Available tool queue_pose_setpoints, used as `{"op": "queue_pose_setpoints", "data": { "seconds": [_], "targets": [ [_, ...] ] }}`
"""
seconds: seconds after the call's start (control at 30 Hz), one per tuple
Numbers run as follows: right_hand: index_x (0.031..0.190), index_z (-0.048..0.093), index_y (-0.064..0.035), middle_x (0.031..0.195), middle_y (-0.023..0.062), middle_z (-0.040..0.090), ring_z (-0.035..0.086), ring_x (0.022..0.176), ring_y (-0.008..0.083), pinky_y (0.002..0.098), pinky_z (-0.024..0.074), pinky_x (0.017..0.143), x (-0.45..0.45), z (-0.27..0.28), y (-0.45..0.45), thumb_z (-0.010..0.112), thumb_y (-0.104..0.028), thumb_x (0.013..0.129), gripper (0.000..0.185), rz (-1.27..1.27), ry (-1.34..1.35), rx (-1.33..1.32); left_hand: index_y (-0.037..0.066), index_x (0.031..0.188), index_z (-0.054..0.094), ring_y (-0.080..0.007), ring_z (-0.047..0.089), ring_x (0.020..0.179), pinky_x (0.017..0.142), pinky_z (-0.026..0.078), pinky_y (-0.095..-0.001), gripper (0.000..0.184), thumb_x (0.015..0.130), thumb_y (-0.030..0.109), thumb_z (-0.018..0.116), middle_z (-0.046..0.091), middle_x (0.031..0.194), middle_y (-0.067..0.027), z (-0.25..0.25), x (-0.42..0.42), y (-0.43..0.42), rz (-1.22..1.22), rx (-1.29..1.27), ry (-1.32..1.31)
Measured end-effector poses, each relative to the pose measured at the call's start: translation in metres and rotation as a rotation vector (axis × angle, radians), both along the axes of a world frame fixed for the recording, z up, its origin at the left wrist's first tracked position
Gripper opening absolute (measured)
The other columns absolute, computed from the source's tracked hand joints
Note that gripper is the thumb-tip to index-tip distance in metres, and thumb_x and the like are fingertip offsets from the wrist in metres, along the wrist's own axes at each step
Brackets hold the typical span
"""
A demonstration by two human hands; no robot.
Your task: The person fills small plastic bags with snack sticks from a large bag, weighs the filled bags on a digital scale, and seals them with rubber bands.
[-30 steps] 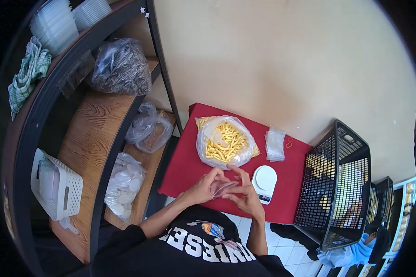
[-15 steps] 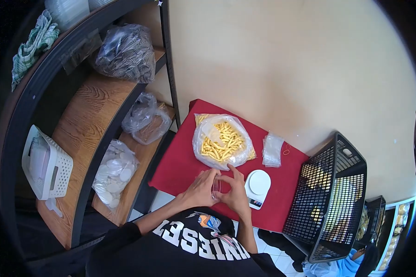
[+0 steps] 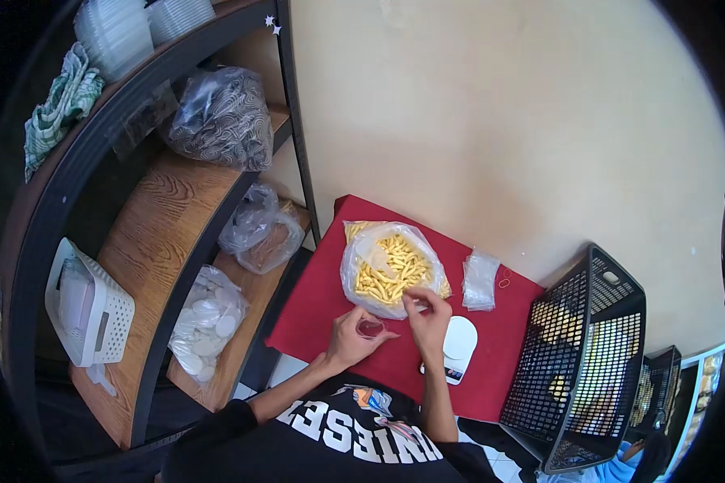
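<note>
My left hand (image 3: 356, 338) is curled around a small clear plastic bag (image 3: 370, 328), its mouth spread into a round opening. To its right, my right hand (image 3: 429, 318) is at the near rim of a large clear bag (image 3: 353, 278) full of yellow finger-shaped snacks (image 3: 395, 270). The fingers of that hand are bent and apart, with nothing visible in them. A translucent piece, perhaps a scoop, lies among the snacks; its kind is unclear. Just beside my right wrist stands a white kitchen scale (image 3: 459, 342).
A red-covered table (image 3: 314, 298) bears flat clear bags (image 3: 480, 280) and rubber bands (image 3: 504, 278). Black crates (image 3: 576, 354) stand at the right. On the left, a wooden shelf (image 3: 149, 233) holds bagged goods and a white basket (image 3: 109, 322). A person is partly visible at lower right.
My hands were together around the small clear bag. The right hand has let go and moved up and right to the large bag; the left still holds the small one.
</note>
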State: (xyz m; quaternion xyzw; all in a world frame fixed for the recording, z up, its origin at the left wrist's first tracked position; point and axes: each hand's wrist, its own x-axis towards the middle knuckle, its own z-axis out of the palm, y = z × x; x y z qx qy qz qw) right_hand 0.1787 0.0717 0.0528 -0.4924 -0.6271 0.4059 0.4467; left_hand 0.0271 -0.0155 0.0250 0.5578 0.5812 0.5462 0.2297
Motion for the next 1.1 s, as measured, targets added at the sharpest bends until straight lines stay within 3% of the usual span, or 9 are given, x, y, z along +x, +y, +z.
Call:
{"op": "queue_pose_setpoints", "data": {
  "seconds": [0.17,0.27,0.33,0.53,0.57,0.63,0.77,0.93,1.1],
  "targets": [
    [0.103,0.075,0.0022,0.094,0.0198,0.074,0.069,0.091,0.0327,0.0402,0.0538,0.085,-0.040,-0.064,0.071,0.080,-0.005,0.076,0.028,0.082,-0.331,0.178,0.005,0.079,0.062,-0.0231,0.074,0.071,0.064,0.058,-0.0331,0.045,0.064,0.026,0.098,0.073,0.078,-0.0107,-0.031,-0.024,-0.004,0.057,-0.012,0.033],
    [0.103,0.076,0.0025,0.094,0.0214,0.074,0.067,0.096,0.0379,0.0450,0.0517,0.089,-0.058,-0.083,0.087,0.081,-0.005,0.075,0.029,0.116,-0.427,0.281,0.004,0.079,0.063,-0.0267,0.075,0.084,0.074,0.059,-0.0368,0.046,0.063,0.028,0.099,0.074,0.082,-0.0135,-0.028,-0.036,-0.008,0.037,-0.149,-0.075],
    [0.102,0.076,0.0024,0.093,0.0219,0.073,0.066,0.099,0.0396,0.0466,0.0506,0.091,-0.065,-0.089,0.089,0.081,-0.005,0.075,0.029,0.125,-0.419,0.248,0.004,0.080,0.063,-0.0309,0.069,0.109,0.091,0.055,-0.0420,0.047,0.062,0.028,0.099,0.074,0.093,-0.0169,-0.035,-0.046,-0.007,0.037,-0.022,0.070],
    [0.099,0.075,0.0039,0.080,0.0262,0.069,0.069,0.075,0.0408,0.0426,0.0524,0.070,-0.028,-0.028,0.080,0.071,-0.002,0.083,0.018,0.156,-0.289,0.108,0.006,0.083,0.065,-0.0315,0.052,0.133,0.108,0.046,-0.0446,0.044,0.063,0.025,0.099,0.062,0.127,-0.0200,-0.051,-0.067,0.001,-0.127,-0.263,0.141],
    [0.099,0.075,0.0039,0.080,0.0262,0.069,0.069,0.075,0.0408,0.0426,0.0524,0.070,-0.016,-0.017,0.075,0.071,-0.002,0.083,0.018,0.148,-0.295,0.095,0.006,0.083,0.065,-0.0315,0.052,0.133,0.108,0.046,-0.0446,0.044,0.063,0.025,0.099,0.062,0.127,-0.0200,-0.056,-0.066,0.004,-0.139,-0.273,0.135],
    [0.100,0.076,0.0015,0.085,0.0272,0.070,0.070,0.081,0.0407,0.0432,0.0535,0.072,0.006,-0.004,0.066,0.071,-0.005,0.085,0.018,0.150,-0.427,0.160,0.007,0.083,0.066,-0.0293,0.053,0.131,0.108,0.045,-0.0434,0.042,0.065,0.025,0.099,0.059,0.130,-0.0162,-0.060,-0.063,0.012,-0.304,-0.252,-0.419],
    [0.106,0.077,0.0006,0.090,0.0271,0.071,0.072,0.083,0.0396,0.0455,0.0557,0.076,0.046,0.007,0.044,0.076,-0.014,0.085,0.025,0.156,-0.683,0.110,0.004,0.089,0.062,-0.0165,0.063,0.114,0.088,0.057,-0.0311,0.028,0.078,0.001,0.088,0.058,0.119,-0.0059,-0.077,-0.055,0.021,-0.330,-0.274,-0.574],
    [0.103,0.077,-0.0022,0.085,0.0231,0.072,0.072,0.080,0.0390,0.0492,0.0556,0.071,0.066,0.005,0.028,0.078,-0.033,0.086,0.036,0.111,-0.848,0.150,0.004,0.091,0.063,-0.0164,0.065,0.107,0.091,0.054,-0.0327,0.023,0.082,-0.001,0.083,0.059,0.125,-0.0071,-0.067,-0.056,0.030,-0.298,-0.257,-0.663],
    [0.098,0.077,-0.0023,0.083,0.0225,0.073,0.072,0.078,0.0404,0.0495,0.0561,0.070,0.046,0.006,0.030,0.079,-0.031,0.083,0.033,0.015,-0.860,0.107,0.005,0.097,0.061,-0.0170,0.068,0.103,0.089,0.055,-0.0319,0.026,0.082,-0.001,0.082,0.070,0.109,-0.0074,-0.066,-0.059,0.039,-0.368,-0.243,-0.840]
  ]
}}
